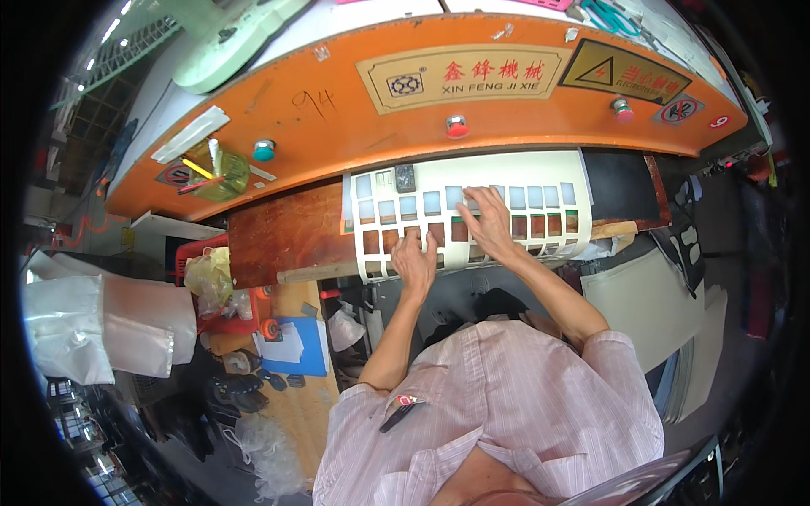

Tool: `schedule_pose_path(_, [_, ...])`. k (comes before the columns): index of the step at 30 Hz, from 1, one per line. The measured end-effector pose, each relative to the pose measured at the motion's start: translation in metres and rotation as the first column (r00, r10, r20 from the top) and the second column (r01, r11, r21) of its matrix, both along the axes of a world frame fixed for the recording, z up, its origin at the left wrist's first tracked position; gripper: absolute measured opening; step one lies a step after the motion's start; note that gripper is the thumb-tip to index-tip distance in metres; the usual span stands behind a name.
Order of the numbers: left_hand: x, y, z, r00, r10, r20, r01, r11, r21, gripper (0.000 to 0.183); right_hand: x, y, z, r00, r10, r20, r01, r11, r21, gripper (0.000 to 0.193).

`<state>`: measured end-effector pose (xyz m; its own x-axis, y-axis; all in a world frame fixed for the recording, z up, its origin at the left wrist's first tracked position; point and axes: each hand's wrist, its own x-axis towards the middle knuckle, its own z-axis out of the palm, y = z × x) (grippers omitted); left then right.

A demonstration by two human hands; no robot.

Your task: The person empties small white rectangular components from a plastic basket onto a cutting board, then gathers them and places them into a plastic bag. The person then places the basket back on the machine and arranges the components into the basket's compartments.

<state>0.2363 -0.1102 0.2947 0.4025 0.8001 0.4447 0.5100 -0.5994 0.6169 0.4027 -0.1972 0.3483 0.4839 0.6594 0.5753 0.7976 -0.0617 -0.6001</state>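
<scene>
A cream sheet [498,169] with rows of rectangular cut-outs lies in front of me, its near edge hanging over the board. My left hand [413,265] rests on its lower rows, fingers bent and thumb apart, with nothing visible in it. Farther up and to the right, my right hand [489,224] touches the sheet with fingers spread. Pale blue-grey shows through the upper cut-outs; reddish brown shows through the lower ones. A small dark block [406,178] sits near the sheet's upper left. What lies under my fingertips is hidden.
Across the back stands an orange machine beam [329,101] with a green button [264,150] and a red button [456,127]. A yellowish pen cup [223,181] hangs on its left. A reddish-brown board [283,228] supports the sheet. Grey sheets [645,295] stand at right.
</scene>
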Motion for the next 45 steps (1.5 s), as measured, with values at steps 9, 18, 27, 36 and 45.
schedule_pose_path(9, [-0.062, -0.063, -0.029, 0.999, 0.003, -0.034, -0.002, 1.000, 0.026, 0.017, -0.051, 0.060, -0.002, 0.923, 0.385, -0.002, -0.371, 0.888, -0.272, 0.076])
schedule_pose_path(18, [-0.097, -0.102, -0.054, 0.997, 0.026, -0.073, -0.020, 0.996, 0.087, 0.017, -0.015, 0.030, 0.005, 0.632, 0.165, -0.757, -0.332, 0.940, -0.073, 0.060])
schedule_pose_path(27, [-0.088, -0.096, -0.054, 0.995, -0.010, -0.102, 0.014, 0.999, 0.041, 0.017, -0.033, 0.005, -0.034, 0.882, 0.440, -0.167, -0.469, 0.851, -0.234, 0.066])
schedule_pose_path(36, [-0.066, -0.073, -0.051, 0.997, 0.025, -0.068, -0.017, 0.994, 0.106, 0.016, -0.019, 0.026, -0.024, 0.908, 0.405, -0.105, -0.418, 0.884, -0.208, 0.066])
schedule_pose_path(45, [-0.030, -0.033, -0.026, 1.000, 0.025, -0.004, -0.024, 0.997, 0.079, 0.014, 0.054, -0.028, 0.024, 0.970, -0.022, -0.240, 0.081, 0.968, 0.238, 0.025])
